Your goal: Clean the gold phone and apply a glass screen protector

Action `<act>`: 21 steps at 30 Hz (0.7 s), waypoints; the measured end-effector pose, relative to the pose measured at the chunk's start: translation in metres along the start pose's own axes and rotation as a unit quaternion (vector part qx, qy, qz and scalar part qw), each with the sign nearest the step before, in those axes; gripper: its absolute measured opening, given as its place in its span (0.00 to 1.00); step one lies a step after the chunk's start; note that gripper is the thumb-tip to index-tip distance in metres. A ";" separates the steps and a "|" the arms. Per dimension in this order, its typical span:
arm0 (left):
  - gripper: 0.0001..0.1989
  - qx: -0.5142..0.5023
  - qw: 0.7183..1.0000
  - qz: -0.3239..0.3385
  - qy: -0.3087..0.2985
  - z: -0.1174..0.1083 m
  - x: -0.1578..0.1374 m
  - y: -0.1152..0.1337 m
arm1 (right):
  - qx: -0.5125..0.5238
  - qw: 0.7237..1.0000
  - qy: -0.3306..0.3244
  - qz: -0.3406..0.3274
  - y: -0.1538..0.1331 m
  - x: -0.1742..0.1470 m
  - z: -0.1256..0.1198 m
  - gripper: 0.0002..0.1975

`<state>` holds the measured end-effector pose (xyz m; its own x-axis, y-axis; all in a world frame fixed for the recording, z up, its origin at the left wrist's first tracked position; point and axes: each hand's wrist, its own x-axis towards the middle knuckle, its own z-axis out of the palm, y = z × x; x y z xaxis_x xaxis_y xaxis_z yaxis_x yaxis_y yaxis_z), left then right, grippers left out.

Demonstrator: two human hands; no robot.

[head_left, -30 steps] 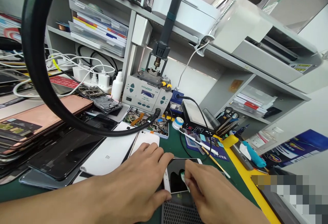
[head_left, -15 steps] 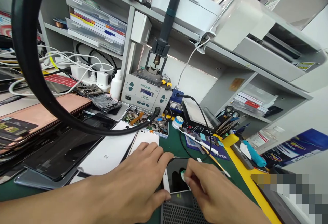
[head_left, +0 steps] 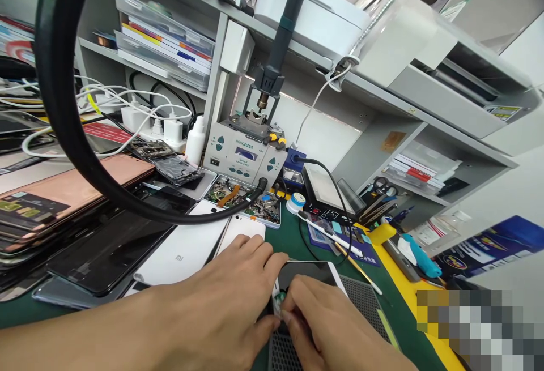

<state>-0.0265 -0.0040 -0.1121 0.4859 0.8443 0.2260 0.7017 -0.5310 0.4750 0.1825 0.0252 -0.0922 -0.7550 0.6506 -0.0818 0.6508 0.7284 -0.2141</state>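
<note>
Left hand and right hand lay close together over the green desk. Clear stacked bins held colour-edged papers; a shallow tray held circuit boards. Beneath them lay a white-edged phone, left thumb and forefinger spread along its left edge, right fingertips pinching a small green-and-white piece there.

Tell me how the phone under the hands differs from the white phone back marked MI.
The phone shows a dark screen with a white border; the white back, a small logo.
The phone lies on a dark mesh pad; the white back lies beside a black phone.
The left hand and right hand are at the phone, not the white back.
Both are partly hidden.
</note>
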 end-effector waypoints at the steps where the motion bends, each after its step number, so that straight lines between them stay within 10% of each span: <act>1: 0.13 -0.001 1.000 -0.002 0.001 0.000 0.000 0.000 | -0.013 1.000 0.001 0.006 0.000 -0.001 -0.003 0.09; 12: 0.14 -0.005 1.000 -0.008 -0.009 -0.003 0.001 0.002 | -0.057 0.991 -0.037 0.112 0.030 -0.013 -0.023 0.11; 21: 0.13 -0.003 1.000 -0.014 -0.008 0.000 -0.002 0.001 | -0.005 0.999 -0.021 0.046 0.011 -0.008 -0.015 0.09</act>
<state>-0.0266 -0.0063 -0.1125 0.4748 0.8573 0.1993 0.7116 -0.5071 0.4862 0.1967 0.0310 -0.0794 -0.6947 0.7051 -0.1421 0.7181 0.6684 -0.1940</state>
